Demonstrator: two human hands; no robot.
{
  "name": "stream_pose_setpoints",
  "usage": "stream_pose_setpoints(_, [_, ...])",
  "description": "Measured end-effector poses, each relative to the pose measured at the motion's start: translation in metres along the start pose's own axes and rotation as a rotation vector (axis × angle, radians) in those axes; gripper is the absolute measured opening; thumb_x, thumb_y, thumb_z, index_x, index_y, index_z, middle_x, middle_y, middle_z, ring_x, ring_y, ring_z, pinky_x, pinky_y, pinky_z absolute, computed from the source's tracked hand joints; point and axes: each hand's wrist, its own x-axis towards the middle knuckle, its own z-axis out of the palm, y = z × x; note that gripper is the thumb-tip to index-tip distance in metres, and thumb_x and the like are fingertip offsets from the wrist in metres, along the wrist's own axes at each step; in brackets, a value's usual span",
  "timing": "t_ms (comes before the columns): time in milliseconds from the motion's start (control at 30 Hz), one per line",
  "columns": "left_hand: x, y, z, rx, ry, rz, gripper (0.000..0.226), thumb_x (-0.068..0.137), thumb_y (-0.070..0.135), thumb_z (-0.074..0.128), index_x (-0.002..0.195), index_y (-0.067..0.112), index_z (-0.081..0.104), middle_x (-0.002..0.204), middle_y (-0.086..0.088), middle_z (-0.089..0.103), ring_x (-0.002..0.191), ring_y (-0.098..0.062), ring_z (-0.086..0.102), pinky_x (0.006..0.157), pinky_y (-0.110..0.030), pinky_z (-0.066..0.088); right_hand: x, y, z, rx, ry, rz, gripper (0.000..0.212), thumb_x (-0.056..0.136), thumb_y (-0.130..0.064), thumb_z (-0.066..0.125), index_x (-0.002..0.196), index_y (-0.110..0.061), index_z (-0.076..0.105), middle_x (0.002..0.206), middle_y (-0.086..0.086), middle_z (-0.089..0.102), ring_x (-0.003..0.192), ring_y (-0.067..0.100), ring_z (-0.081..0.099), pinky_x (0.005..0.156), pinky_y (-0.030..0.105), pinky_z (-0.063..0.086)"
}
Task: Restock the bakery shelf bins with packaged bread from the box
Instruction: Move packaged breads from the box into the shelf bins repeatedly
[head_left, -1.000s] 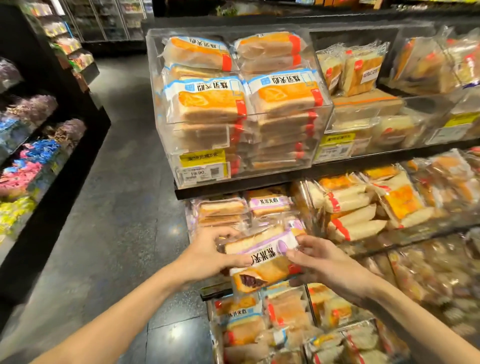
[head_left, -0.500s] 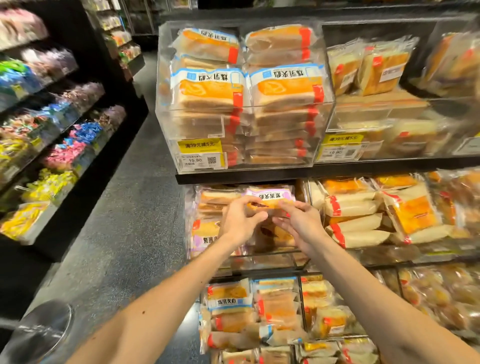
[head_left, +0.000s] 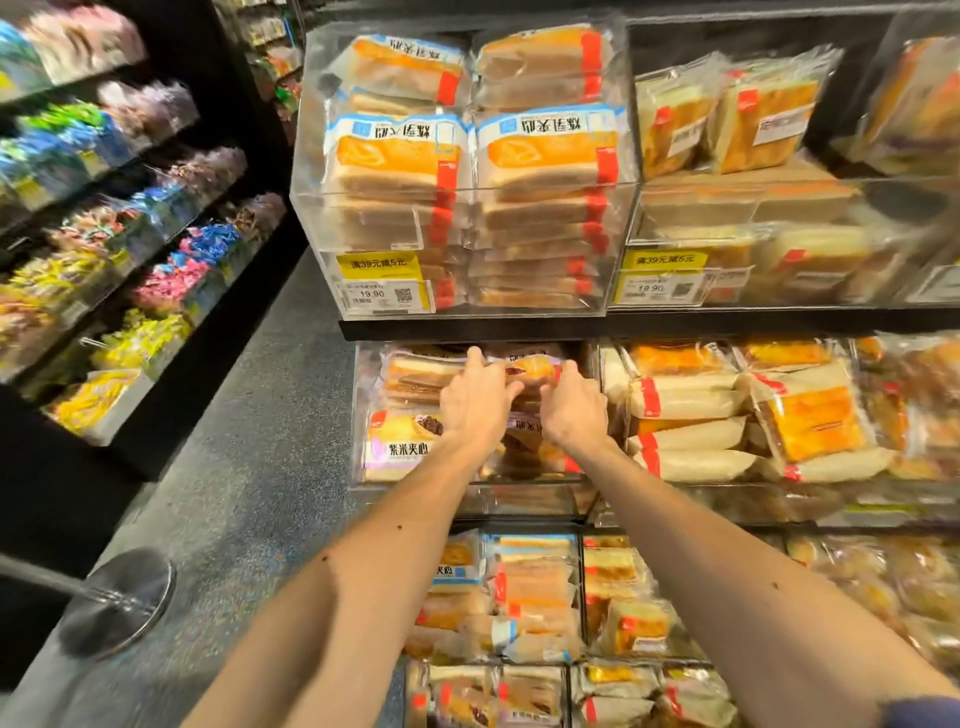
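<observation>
Raised into the middle bin (head_left: 519, 501), the bread pack (head_left: 532, 368) tops its stack, left hand (head_left: 475, 410) and right hand (head_left: 574, 410) pinching it; unreleased.

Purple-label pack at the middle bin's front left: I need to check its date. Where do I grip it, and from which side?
I'd pinch the purple-label pack by its top edge, reaching in from the front: it stands upright, label outward, close against the bin's left wall.
</observation>
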Motion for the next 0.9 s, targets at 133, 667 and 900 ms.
stream_pose_setpoints(133, [0.002, -0.006, -0.004, -0.041, -0.025, 0.036, 0.035, 0.1, 0.037, 0.053, 0.128, 0.018, 0.057, 0.124, -0.006, 0.052, 0.109, -0.029, 0.061, 0.084, -0.042, 0.05, 0.005, 0.004, -0.006, 0.013, -0.078, -0.029, 0.044, 0.099, -0.026, 0.055, 0.139, -0.012, 0.043, 0.127, 0.015, 0.062, 0.122, 0.035, 0.056, 0.102, 0.045, 0.045])
stream_pose_setpoints(667, [-0.279, -0.224, -0.137, -0.061, 0.06, -0.327, 0.017, 0.095, 0.039, 0.058, 0.1, 0.025, 0.066, 0.097, 0.002, 0.063, 0.099, -0.023, 0.061, 0.076, -0.034, 0.045, -0.274, -0.11, 0.068, 0.053, -0.347, -0.932, 0.02, 0.087, -0.032, 0.07, 0.103, -0.021, 0.066, 0.085, 0.0, 0.07, 0.089, 0.028, 0.067, 0.078, 0.039, 0.051])
stream_pose_setpoints(900, [-0.618, -0.365, -0.166, 0.274, -0.108, -0.825, 0.048, 0.097, 0.039, 0.055, 0.142, 0.025, 0.046, 0.143, -0.006, 0.047, 0.132, -0.03, 0.041, 0.1, -0.042, 0.044, -0.532, -0.157, 0.185, -0.255, -0.755, -1.463, 0.053, 0.098, -0.042, 0.053, 0.145, -0.019, 0.044, 0.143, 0.005, 0.048, 0.131, 0.029, 0.045, 0.097, 0.037, 0.04])
